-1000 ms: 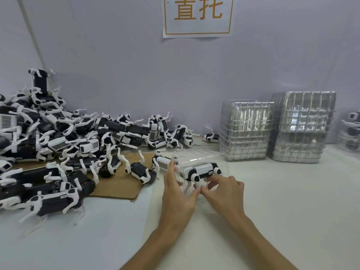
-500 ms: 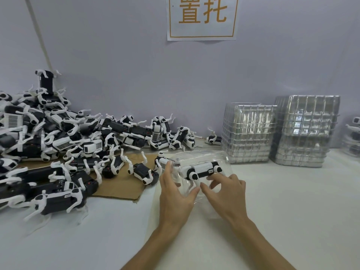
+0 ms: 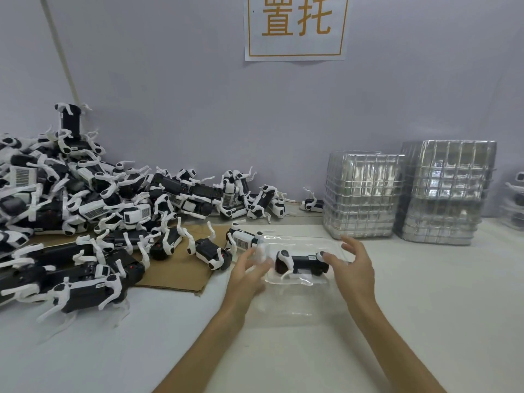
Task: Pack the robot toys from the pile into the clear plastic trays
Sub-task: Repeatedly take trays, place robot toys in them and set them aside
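A: Hands?
B: Kept left hand point(image 3: 246, 271) & right hand point(image 3: 353, 269) apart, one each side of tray point(image 3: 295, 282). Held loose & spread, gripped nothing. Touched toy point(image 3: 300, 262) w/ right fingertips point(image 3: 329, 258); met tray rim w/ left, blurry tho.
A: Toy where?
B: Lay inside tray, flat on table point(image 3: 425, 307), just right of cardboard point(image 3: 181, 272).
A: How far along?
B: Judged early. Seated one toy, prob. needed only a last press. Had a huge pile point(image 3: 85, 211) yet to pack, off to the left. Saw two tall stacks point(image 3: 365, 194) of spare trays behind, right. Couldn't tell re anything packed at far right edge.
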